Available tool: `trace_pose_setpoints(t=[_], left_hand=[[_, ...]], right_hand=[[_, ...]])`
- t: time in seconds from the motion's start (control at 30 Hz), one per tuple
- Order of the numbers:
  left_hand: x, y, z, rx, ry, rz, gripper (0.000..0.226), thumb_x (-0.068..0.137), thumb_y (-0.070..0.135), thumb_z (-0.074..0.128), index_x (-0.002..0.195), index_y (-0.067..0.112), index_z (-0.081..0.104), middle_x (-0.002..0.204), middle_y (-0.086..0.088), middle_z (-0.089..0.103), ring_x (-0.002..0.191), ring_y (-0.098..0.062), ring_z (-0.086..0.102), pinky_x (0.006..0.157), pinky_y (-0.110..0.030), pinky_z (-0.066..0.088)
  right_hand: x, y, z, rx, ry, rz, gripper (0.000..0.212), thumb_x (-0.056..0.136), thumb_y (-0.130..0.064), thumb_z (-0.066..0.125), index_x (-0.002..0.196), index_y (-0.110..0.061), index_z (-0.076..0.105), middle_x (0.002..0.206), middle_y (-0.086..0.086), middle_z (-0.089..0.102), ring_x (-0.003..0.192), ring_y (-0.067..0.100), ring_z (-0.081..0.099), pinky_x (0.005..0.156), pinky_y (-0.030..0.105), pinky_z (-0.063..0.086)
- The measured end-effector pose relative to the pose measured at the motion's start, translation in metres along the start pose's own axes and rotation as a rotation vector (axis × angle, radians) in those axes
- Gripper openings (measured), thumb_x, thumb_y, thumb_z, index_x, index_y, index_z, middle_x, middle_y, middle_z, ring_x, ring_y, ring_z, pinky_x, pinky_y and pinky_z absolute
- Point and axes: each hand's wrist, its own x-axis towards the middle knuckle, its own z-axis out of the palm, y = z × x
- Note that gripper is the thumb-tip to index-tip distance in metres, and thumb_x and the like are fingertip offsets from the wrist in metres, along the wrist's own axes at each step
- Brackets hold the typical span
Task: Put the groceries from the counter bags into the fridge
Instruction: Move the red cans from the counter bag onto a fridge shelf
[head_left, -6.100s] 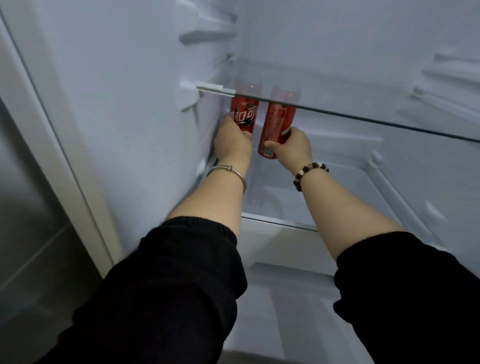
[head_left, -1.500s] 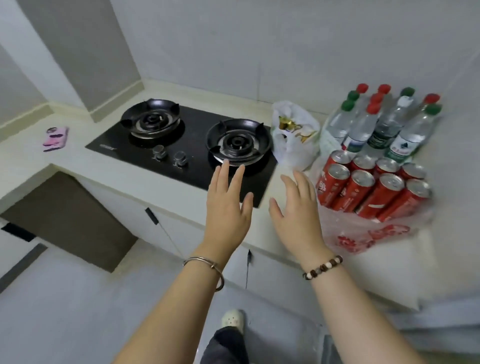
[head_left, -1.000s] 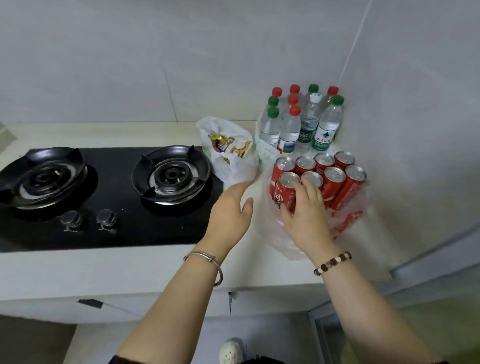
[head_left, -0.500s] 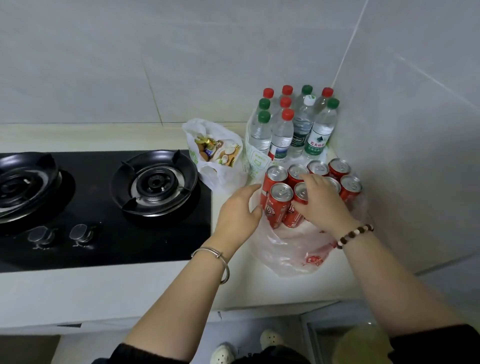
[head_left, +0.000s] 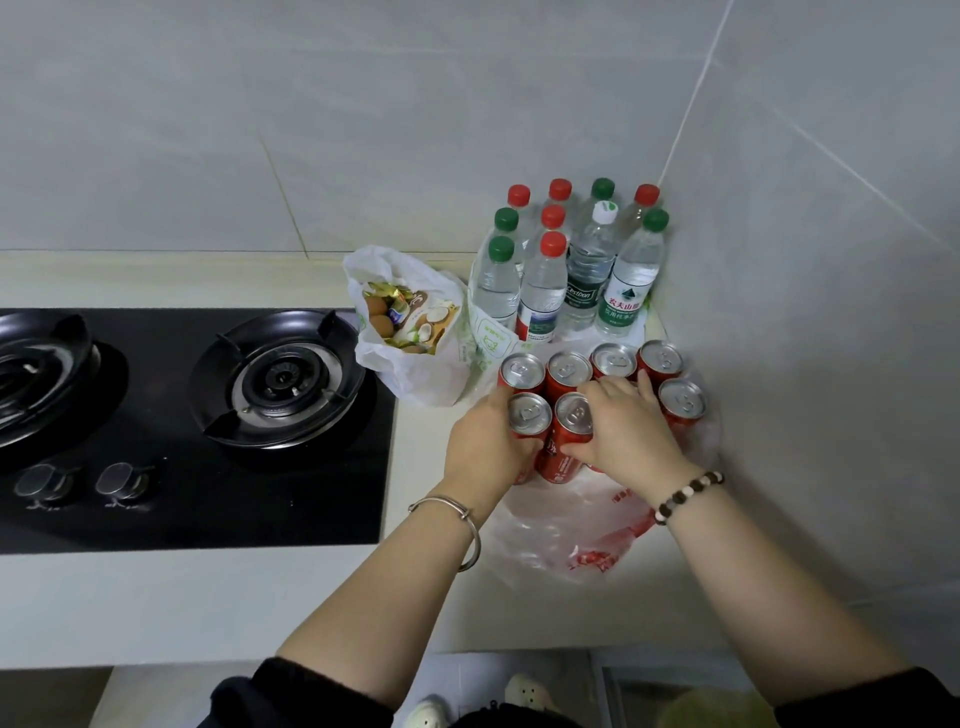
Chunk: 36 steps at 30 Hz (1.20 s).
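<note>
Left hand (head_left: 485, 447) now wrapped around front-left red can (head_left: 528, 415); half a second ago merely alongside. Right hand (head_left: 626, 434) closed on neighbouring can (head_left: 570, 415). Both cans standing upright in clear bag (head_left: 566, 530) on counter (head_left: 260, 597), beside water bottles (head_left: 571, 260).

both hands (head_left: 550, 441) grip front red cans (head_left: 550, 415).

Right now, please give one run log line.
left hand: on front-left can | right hand: on next can | neither lifted
</note>
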Motion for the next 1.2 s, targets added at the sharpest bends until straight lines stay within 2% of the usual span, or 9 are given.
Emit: trace_pose_setpoints(t=[0.2, 0.33, 0.43, 0.63, 0.8, 0.9, 0.97, 1.07, 1.2], left_hand=[[0.003, 0.000, 0.013, 0.027, 0.018, -0.050, 0.062, 0.066, 0.026, 0.076, 0.122, 0.020, 0.050, 0.109, -0.005, 0.062, 0.096, -0.028, 0.061, 0.076, -0.032, 0.047], [0.003, -0.001, 0.013, 0.013, 0.064, -0.031, 0.048, 0.072, 0.029, 0.069, 0.114, 0.016, 0.051, 0.106, -0.006, 0.060, 0.094, -0.028, 0.061, 0.076, -0.033, 0.048], [-0.001, -0.002, 0.011, 0.010, 0.057, -0.011, 0.044, 0.071, 0.028, 0.068, 0.110, 0.017, 0.051, 0.100, -0.005, 0.066, 0.090, -0.028, 0.063, 0.074, -0.034, 0.050], [-0.012, 0.002, -0.010, -0.186, 0.098, 0.049, 0.046, 0.064, 0.028, 0.076, 0.105, 0.025, 0.055, 0.092, 0.009, 0.065, 0.087, -0.015, 0.062, 0.076, -0.027, 0.049], [-0.011, 0.007, -0.037, -0.373, 0.113, 0.098, 0.059, 0.064, 0.020, 0.081, 0.115, 0.027, 0.052, 0.101, 0.014, 0.059, 0.093, -0.003, 0.056, 0.075, -0.007, 0.042], [-0.011, 0.005, -0.056, -0.440, 0.134, 0.134, 0.061, 0.067, 0.017, 0.081, 0.122, 0.027, 0.056, 0.111, 0.010, 0.060, 0.098, -0.003, 0.056, 0.082, -0.014, 0.046], [-0.014, 0.000, -0.071, -0.471, 0.178, 0.159, 0.053, 0.068, 0.018, 0.081, 0.114, 0.033, 0.059, 0.113, 0.009, 0.062, 0.100, -0.001, 0.056, 0.083, -0.016, 0.047], [-0.023, -0.009, -0.096, -0.547, 0.254, 0.146, 0.049, 0.070, 0.014, 0.080, 0.108, 0.036, 0.058, 0.111, 0.009, 0.063, 0.102, -0.001, 0.058, 0.080, -0.009, 0.046], [-0.047, -0.029, -0.125, -0.595, 0.378, 0.116, 0.055, 0.065, 0.027, 0.079, 0.117, 0.026, 0.060, 0.115, 0.004, 0.065, 0.106, -0.009, 0.061, 0.089, -0.026, 0.051]], right_hand=[[-0.001, 0.000, 0.003, 0.051, 0.014, -0.025, 0.062, 0.072, -0.054, 0.070, 0.116, -0.016, 0.048, 0.117, -0.001, 0.058, 0.123, 0.018, 0.042, 0.117, 0.043, 0.007], [-0.007, 0.001, 0.003, 0.148, 0.048, -0.056, 0.057, 0.070, -0.048, 0.074, 0.109, -0.014, 0.051, 0.113, -0.003, 0.058, 0.121, 0.015, 0.043, 0.118, 0.039, 0.010], [-0.014, 0.000, 0.002, 0.200, 0.071, -0.069, 0.052, 0.069, -0.042, 0.077, 0.107, -0.014, 0.054, 0.110, -0.003, 0.059, 0.114, 0.016, 0.046, 0.113, 0.033, 0.021], [-0.030, -0.006, -0.007, 0.656, 0.170, 0.140, 0.053, 0.057, -0.030, 0.083, 0.102, -0.026, 0.055, 0.099, -0.011, 0.059, 0.094, 0.010, 0.055, 0.081, 0.025, 0.045], [-0.024, -0.016, -0.035, 0.938, 0.245, 0.174, 0.058, 0.054, -0.014, 0.086, 0.100, -0.032, 0.055, 0.098, -0.016, 0.060, 0.092, 0.003, 0.059, 0.079, 0.018, 0.045], [-0.015, -0.025, -0.052, 1.065, 0.226, 0.168, 0.069, 0.056, -0.012, 0.087, 0.117, -0.026, 0.058, 0.109, -0.012, 0.063, 0.100, 0.003, 0.060, 0.086, 0.021, 0.047], [-0.012, -0.037, -0.065, 1.170, 0.217, 0.144, 0.060, 0.059, -0.010, 0.085, 0.112, -0.028, 0.063, 0.106, -0.009, 0.066, 0.095, 0.002, 0.062, 0.080, 0.019, 0.049], [-0.008, -0.061, -0.086, 1.275, 0.176, 0.068, 0.042, 0.064, -0.015, 0.083, 0.097, -0.034, 0.066, 0.094, -0.011, 0.071, 0.085, -0.001, 0.065, 0.073, 0.019, 0.050], [-0.001, -0.101, -0.104, 1.355, 0.072, -0.103, 0.041, 0.067, -0.022, 0.081, 0.105, -0.029, 0.068, 0.096, -0.011, 0.072, 0.088, 0.001, 0.066, 0.076, 0.023, 0.053]])
